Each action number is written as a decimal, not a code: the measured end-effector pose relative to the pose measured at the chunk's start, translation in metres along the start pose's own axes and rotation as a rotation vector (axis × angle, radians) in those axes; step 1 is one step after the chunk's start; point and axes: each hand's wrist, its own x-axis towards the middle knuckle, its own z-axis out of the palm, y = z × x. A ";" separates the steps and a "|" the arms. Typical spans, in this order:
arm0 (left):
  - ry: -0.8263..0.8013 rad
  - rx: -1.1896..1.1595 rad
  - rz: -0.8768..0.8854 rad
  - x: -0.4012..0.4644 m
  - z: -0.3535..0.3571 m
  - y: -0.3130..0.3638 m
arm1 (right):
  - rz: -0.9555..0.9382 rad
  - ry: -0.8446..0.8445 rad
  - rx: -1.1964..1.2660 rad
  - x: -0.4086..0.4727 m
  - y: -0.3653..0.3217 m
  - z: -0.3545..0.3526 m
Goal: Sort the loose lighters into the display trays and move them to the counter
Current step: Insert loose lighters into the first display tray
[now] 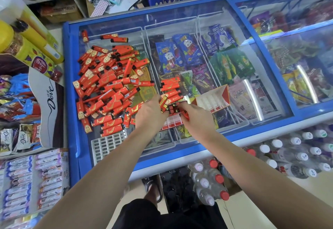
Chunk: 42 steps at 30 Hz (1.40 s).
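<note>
Left hand [150, 110] pinches 1 red lighter [163, 102] between curled fingers, tip aimed down at the red display tray [173, 121] on the freezer lid. Right hand [193, 116] grips another lighter low beside the tray's near edge; exactly how its fingers wrap is hard to read, since the hand covers most of it. A few lighters already stand in the tray's slots, black caps up.

Loose pile [108, 88] lies left of the hands, dozens overlapping at all angles. A smaller stack of lighters [170, 86] lies just beyond the tray.

Handling judgement: each lighter is light, rigid, with a glossy wrap, likely slick. Best pinched across the flat faces near mid-body, cap end up, then dropped straight into a slot. The tray looks thin and light; it may skid on the glass unless steadied.

Surface: sloped sliding glass lid [225, 21] of a blue-framed chest freezer, ice-cream packs visible beneath. Also on the lid are 1 white grid insert [108, 144] at the near left and 1 open carton [214, 99] to the right.

Room: cramped shop; snack racks at left, bottled water [297, 155] on the floor to the right.
</note>
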 end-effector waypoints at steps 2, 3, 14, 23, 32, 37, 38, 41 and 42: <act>-0.002 -0.001 -0.001 0.001 0.000 0.000 | 0.000 0.022 0.015 -0.001 -0.001 -0.001; -0.003 -0.003 0.000 0.001 0.000 -0.001 | -0.014 0.038 0.023 -0.001 -0.001 -0.002; 0.004 -0.054 0.024 -0.002 -0.003 -0.002 | 0.249 0.043 0.447 0.003 -0.011 -0.004; -0.256 -0.634 0.009 -0.031 -0.018 0.018 | 0.609 0.080 0.973 0.009 -0.024 -0.027; -0.307 -0.735 -0.039 -0.038 -0.009 0.020 | 0.638 0.002 1.071 0.008 -0.029 -0.036; -0.233 -0.558 0.020 -0.037 -0.008 0.015 | 0.488 -0.071 0.883 0.006 -0.020 -0.048; -0.215 -0.513 0.034 -0.036 -0.008 0.014 | 0.475 -0.077 0.872 0.006 -0.017 -0.050; -0.135 -0.467 0.051 -0.033 -0.009 0.008 | 0.491 -0.087 0.882 0.006 -0.010 -0.051; -0.100 -0.471 0.044 -0.031 -0.010 0.007 | 0.491 -0.088 0.873 0.007 -0.008 -0.052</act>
